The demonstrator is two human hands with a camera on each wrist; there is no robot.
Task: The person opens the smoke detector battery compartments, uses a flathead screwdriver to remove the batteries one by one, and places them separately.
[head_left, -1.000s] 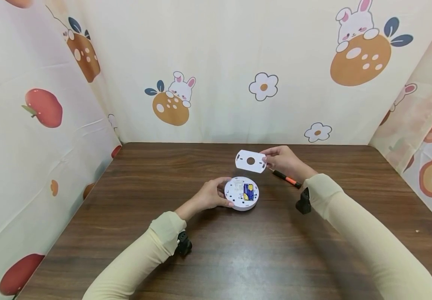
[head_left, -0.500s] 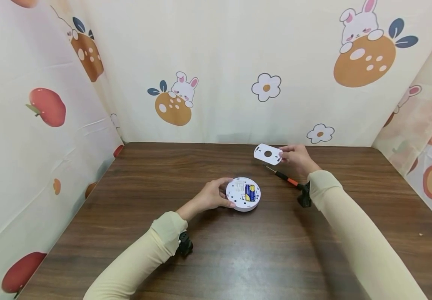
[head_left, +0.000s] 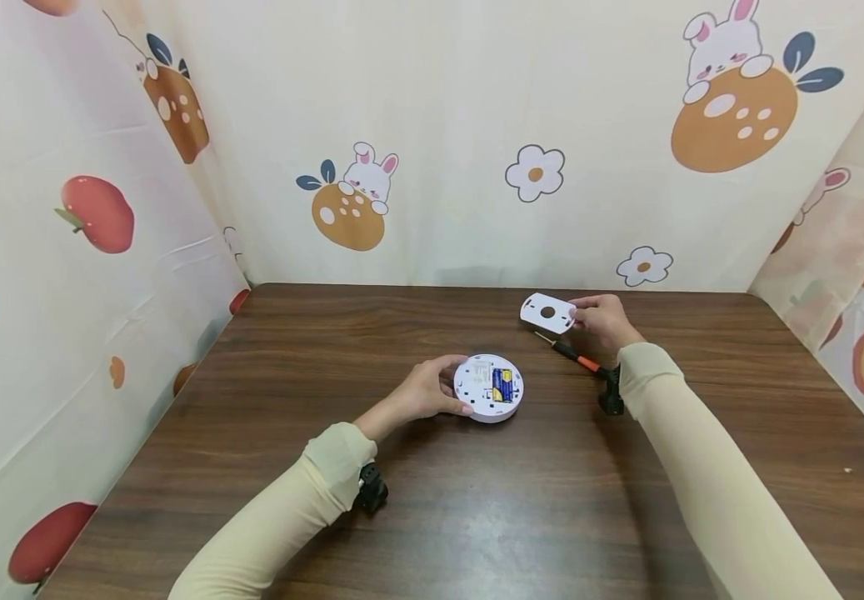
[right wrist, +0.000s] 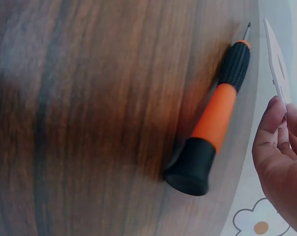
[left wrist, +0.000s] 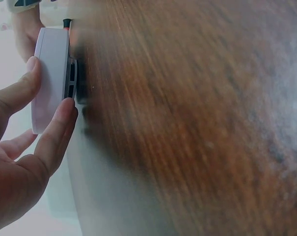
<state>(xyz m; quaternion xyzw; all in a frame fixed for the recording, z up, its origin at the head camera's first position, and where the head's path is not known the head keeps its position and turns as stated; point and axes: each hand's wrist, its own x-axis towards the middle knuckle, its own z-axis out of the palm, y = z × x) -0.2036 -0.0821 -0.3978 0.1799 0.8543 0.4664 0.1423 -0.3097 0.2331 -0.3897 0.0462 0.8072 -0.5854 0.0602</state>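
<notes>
My left hand (head_left: pixel 426 392) grips the left side of a round white smoke alarm (head_left: pixel 487 385), its face with a blue-and-yellow label turned up. In the left wrist view the smoke alarm (left wrist: pixel 51 83) stands edge-on, thumb and fingers on opposite faces, with dark vent slots near the fingertip. Farther back on the right, my right hand (head_left: pixel 606 321) pinches a thin white mounting plate (head_left: pixel 531 311) by its right end; the plate has a round central hole. In the right wrist view, thumb and finger meet on the lower end of the plate (right wrist: pixel 273 56).
An orange-and-black screwdriver (head_left: pixel 580 358) lies on the brown wooden table (head_left: pixel 342 333), just in front of the plate, its tip pointing back left. Printed curtains (head_left: pixel 446 100) rise behind the table and along both sides. A tiny light speck (head_left: pixel 847 470) sits at right.
My right hand has carried the mounting plate right and back, from behind the smoke alarm to beyond the screwdriver, then slightly lower. My left hand keeps its hold on the smoke alarm.
</notes>
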